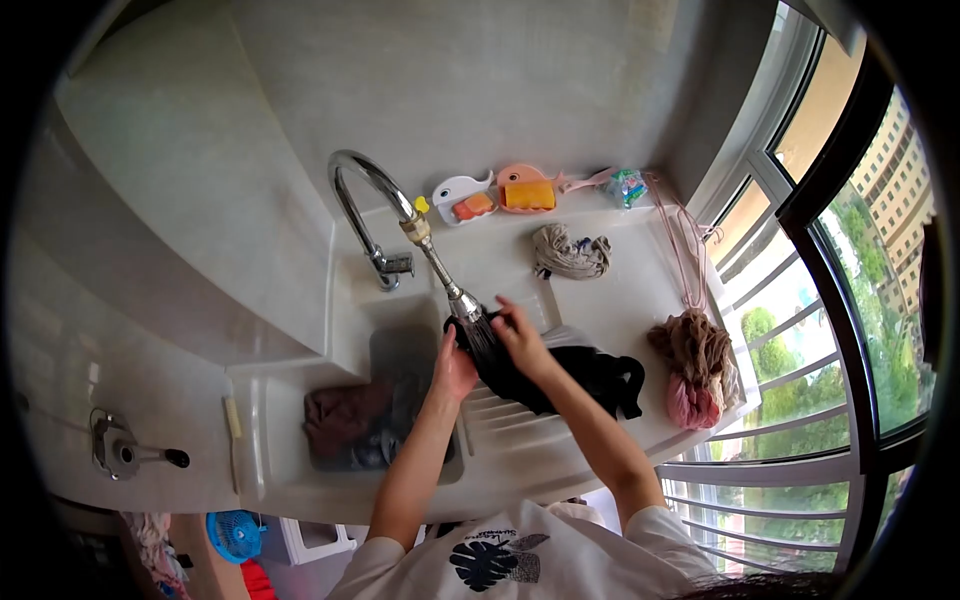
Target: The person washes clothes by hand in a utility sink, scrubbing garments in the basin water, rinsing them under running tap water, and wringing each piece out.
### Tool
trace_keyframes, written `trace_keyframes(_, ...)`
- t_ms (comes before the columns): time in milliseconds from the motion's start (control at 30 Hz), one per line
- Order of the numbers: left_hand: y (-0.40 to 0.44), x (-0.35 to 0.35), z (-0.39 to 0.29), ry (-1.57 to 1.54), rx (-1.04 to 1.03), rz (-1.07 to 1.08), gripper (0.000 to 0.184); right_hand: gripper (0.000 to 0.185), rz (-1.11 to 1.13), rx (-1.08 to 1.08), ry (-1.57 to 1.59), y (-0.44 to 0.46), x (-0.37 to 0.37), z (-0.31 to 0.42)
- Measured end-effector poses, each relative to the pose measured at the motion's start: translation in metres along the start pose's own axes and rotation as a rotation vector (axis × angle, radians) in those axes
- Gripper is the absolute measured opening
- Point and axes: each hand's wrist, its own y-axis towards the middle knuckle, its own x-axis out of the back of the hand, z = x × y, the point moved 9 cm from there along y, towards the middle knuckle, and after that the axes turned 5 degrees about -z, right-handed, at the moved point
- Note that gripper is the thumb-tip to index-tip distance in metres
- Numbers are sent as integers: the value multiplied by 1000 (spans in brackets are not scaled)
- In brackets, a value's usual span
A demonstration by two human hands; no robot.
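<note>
Your left hand (pixel 455 372) and right hand (pixel 524 346), fingers gripping black cloth (pixel 580 375) from 2 sides, hold it under the faucet (pixel 415 228) so water (pixel 484 340) strikes between; the rest drapes right, over the counter (pixel 630 300).

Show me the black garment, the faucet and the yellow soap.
Black garment (pixel 518 386), head view: middle of the cloth.
Faucet (pixel 416 229), head view: joint on the spout.
Yellow soap (pixel 530 194), head view: upper face.

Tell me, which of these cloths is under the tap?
The black cloth, held in left hand and right hand. The grey bundle lies farther back, the brown-and-pink bundle at right, the maroon cloth in the sink.
</note>
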Motion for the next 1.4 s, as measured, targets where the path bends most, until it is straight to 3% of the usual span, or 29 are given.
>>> trace_keyframes(33, 21, 37, 12, -48, 37, -44, 52, 30, 120, 122, -169, -19, -25, 19)
trace_keyframes(133, 37, 34, 30, -193, -3, 274, 45, 31, 387, 487, -571, -70, -76, 104)
trace_keyframes(167, 33, 28, 31, -204, -73, 281, 43, 32, 408, 588, -714, -69, -79, 96)
trace_keyframes(200, 28, 23, 32, -179, -161, 201, 41, 30, 283, 607, -786, -52, -68, 84)
trace_keyframes(233, 25, 21, 32, -125, -232, 49, 40, 31, 188, 404, -773, -28, -53, 63)
trace_keyframes(267, 22, 15, 35, -2, -93, -235, 40, 32, 95, 206, -755, -6, -37, 42)
trace_keyframes(300, 22, 2, 43, 25, 2, -174, 40, 34, -28, 86, -724, 13, -23, 34)
trace_keyframes(333, 9, -9, 38, 73, 1, -254, 39, 37, -148, -36, -689, 21, -10, 25)
trace_keyframes(367, 14, -2, 36, 21, 16, -213, 38, 45, -108, -77, -679, 16, -14, 19)
trace_keyframes(400, 23, 11, 34, -30, 33, -165, 38, 36, -151, 169, -620, 3, -24, 52)
trace_keyframes(433, 26, -1, 22, -114, -75, 212, 34, 36, -153, 174, -623, -9, -29, 70)
trace_keyframes(500, 23, 25, 13, -103, -139, 237, 33, 25, 123, 378, -733, -43, -67, 116)
trace_keyframes(533, 27, 19, 14, -129, -167, 356, 34, 22, 266, 477, -782, -56, -82, 124)
trace_keyframes(567, 30, 14, 15, -156, -190, 476, 35, 21, 167, 428, -662, -38, -71, 85)
trace_keyframes(600, 22, -14, 11, -208, -322, 808, 35, 20, 68, 391, -532, -22, -60, 48)
trace_keyframes(667, 12, 4, 35, 6, -1, -267, 36, 21, -5, 128, -757, 14, -26, 37)
trace_keyframes(733, 13, 4, 38, 10, 68, -316, 34, 21, -21, 123, -762, 6, -30, 49)
trace_keyframes(767, 30, -6, 28, -32, -75, 56, 33, 22, -43, 118, -770, -1, -32, 53)
trace_keyframes(800, 29, -9, 16, -72, -220, 427, 33, 23, -8, 371, -716, -22, -52, 57)
trace_keyframes(867, 16, 15, 31, 34, -109, -25, 35, 26, 116, 384, -701, -45, -62, 71)
trace_keyframes(900, 17, -16, 31, -341, -279, 307, 36, 28, 239, 400, -685, -50, -72, 75)
trace_keyframes(967, 41, 28, 30, -152, 65, 269, 35, 27, 102, 222, -619, -22, -48, 48)
trace_keyframes(1000, 17, 27, 21, 67, -1, -270, 33, 27, 9, 140, -688, -8, -33, 35)
trace_keyframes(1067, 13, 27, 12, 130, 60, -218, 36, 38, -38, 151, -619, 6, -12, 38)
trace_keyframes(1133, 2, 13, -14, 44, 21, -131, 35, 44, 125, 247, -490, -4, -15, 48)
trace_keyframes(1200, -7, 18, -40, 29, -59, -74, 39, 48, 628, 20, -596, -21, -29, 18)
trace_keyframes(1233, -3, 25, -45, 19, -88, -10, 38, 47, 577, 93, -556, -17, -22, 27)
trace_keyframes(1333, -8, 28, -37, 31, -166, -54, 37, 26, 90, -224, 9, 14, 18, -10)
trace_keyframes(1400, -2, 29, -29, -57, -130, -43, 37, 20, 68, -36, -116, 7, 5, -7)
